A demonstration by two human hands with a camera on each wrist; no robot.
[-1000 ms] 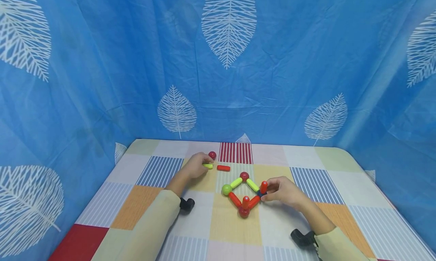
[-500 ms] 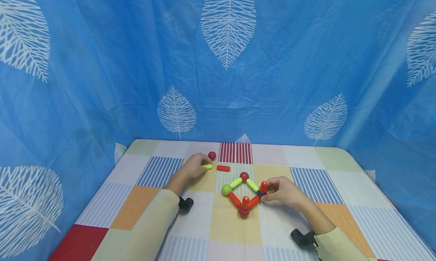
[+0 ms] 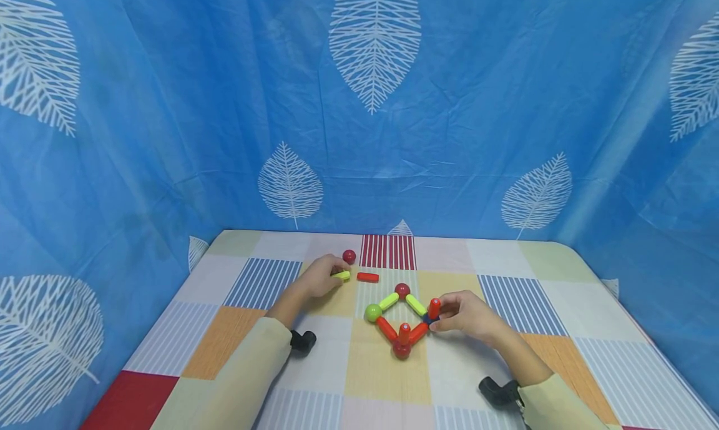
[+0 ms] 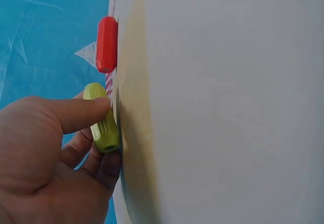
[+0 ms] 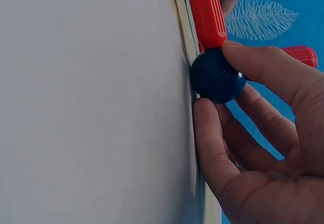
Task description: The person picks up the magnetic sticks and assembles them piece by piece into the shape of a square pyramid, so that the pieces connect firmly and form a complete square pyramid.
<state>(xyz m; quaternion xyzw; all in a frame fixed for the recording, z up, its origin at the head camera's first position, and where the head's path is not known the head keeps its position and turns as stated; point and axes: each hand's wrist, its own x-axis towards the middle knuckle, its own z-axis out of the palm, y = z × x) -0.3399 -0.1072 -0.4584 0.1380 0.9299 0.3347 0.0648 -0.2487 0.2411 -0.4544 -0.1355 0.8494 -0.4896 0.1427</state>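
Observation:
My left hand pinches a yellow-green ribbed rod between thumb and fingers, low at the tabletop. My right hand holds a dark blue ball at the right corner of a four-sided frame of rods and balls. A red ball forms the far corner, a green ball the left, another red ball the near one. Two yellow-green rods make the far sides, two red rods the near sides. One red rod stands up from the blue ball, another red rod from the near ball.
A loose red rod lies just right of my left hand, and a loose red ball sits beyond its fingers. The patchwork cloth covers the table. Blue leaf-print curtains surround it on three sides.
My left hand has shifted very slightly toward me and left, and the yellow-green rod it pinches has turned a little. The right hand and the frame stay put.

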